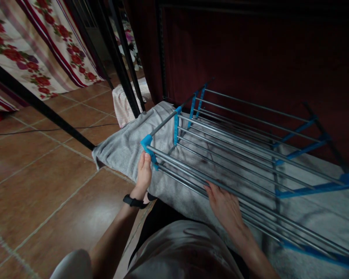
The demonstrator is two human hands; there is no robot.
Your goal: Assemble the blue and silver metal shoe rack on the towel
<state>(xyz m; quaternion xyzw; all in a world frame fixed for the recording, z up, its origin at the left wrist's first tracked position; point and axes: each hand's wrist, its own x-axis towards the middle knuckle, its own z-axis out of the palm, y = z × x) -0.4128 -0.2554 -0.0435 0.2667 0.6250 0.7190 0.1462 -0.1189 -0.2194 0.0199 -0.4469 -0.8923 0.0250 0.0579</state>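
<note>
A rack of thin metal tubes (246, 142) with blue plastic joints lies across a grey cloth in front of me. My left hand (144, 172), with a black band on its wrist, closes round the near left end of the rack, just under the blue corner joint (147, 142). My right hand (225, 203) grips the near tubes about midway along, with its fingertips tucked partly out of sight between them. Blue slotted side pieces (176, 130) link the tubes at the left. At the right, longer blue pieces (311, 190) angle across.
The grey cloth (128, 145) covers a low surface beneath the rack. A dark red panel (235, 50) stands close behind. Black metal poles (122, 58) rise at the left, beside a striped cloth (123, 102). A flowered curtain (46, 42) hangs over the tiled floor (61, 182), where a thin cable (46, 130) runs.
</note>
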